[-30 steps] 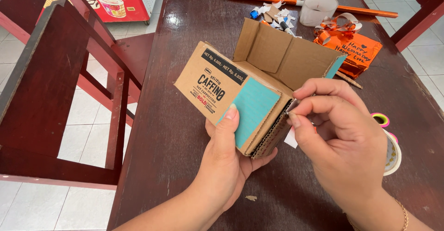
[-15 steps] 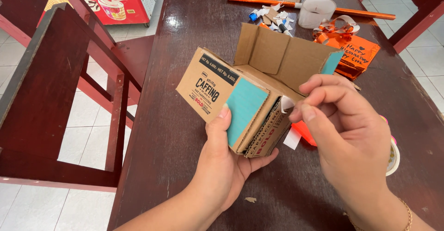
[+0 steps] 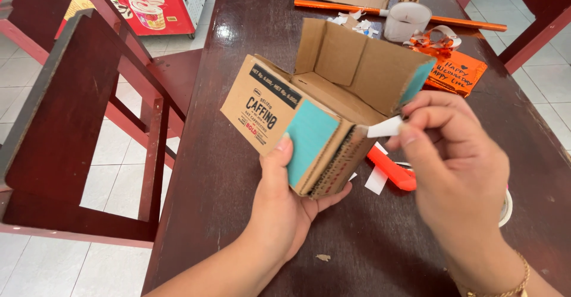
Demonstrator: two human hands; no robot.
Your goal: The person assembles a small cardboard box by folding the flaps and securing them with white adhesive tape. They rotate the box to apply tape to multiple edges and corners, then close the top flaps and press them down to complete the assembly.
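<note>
Left hand [image 3: 285,205] grips teal-patched carton [image 3: 309,121]; right hand [image 3: 455,166] pinches white strip [image 3: 385,127].

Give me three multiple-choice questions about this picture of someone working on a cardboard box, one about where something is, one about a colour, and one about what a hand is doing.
1. Where does the white candle in the clear glass stand?
A. at the table's far end, beside the orange paper roll
B. inside the box
C. on the wooden chair

2. What colour is the paper panel stuck on the brown cardboard box?
A. yellow
B. teal
C. black

3. What is the right hand doing?
A. lying flat on the table
B. gripping scissors
C. pinching a small white paper strip at the box's corner

Answers:
1 A, the candle sits by the roll at the far end of the dark wooden table.
2 B, the panel beside the left hand thumb is teal.
3 C, thumb and finger close on the strip.
</note>
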